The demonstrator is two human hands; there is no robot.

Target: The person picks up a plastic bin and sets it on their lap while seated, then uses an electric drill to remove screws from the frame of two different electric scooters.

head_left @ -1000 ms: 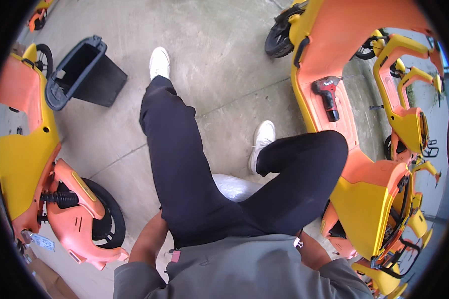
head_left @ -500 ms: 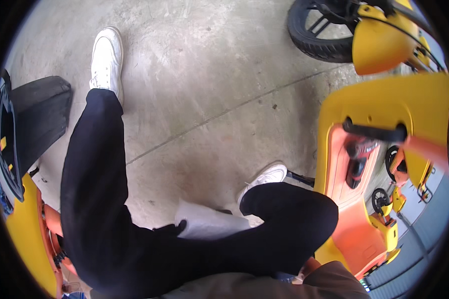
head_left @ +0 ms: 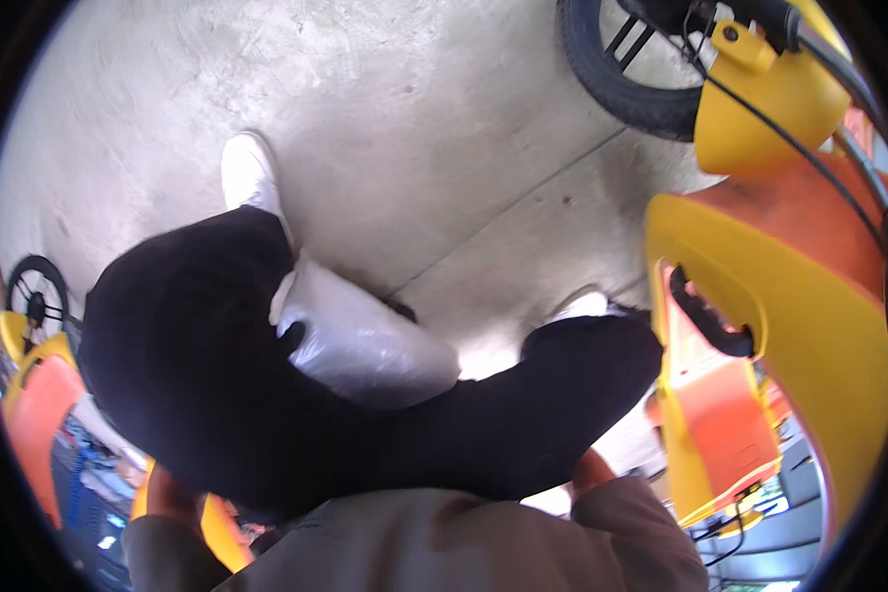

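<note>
Pale, translucent plastic, in the head view, covers a rounded bundle [head_left: 370, 345] between the legs of dark trousers [head_left: 183, 355], with concrete floor [head_left: 414, 168] beyond it. Left forearm [head_left: 173, 496] and right forearm [head_left: 592, 472] pass behind the trousers, hiding the left hand and right hand; whether either grips anything cannot be told. Near the right knee [head_left: 636, 345] stands a yellow-and-orange scooter [head_left: 819, 306].

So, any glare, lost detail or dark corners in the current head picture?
Head view: left white sneaker washed out, glare streaking the translucent plastic; head view again: black trousers show little detail, fisheye corners go black.
</note>
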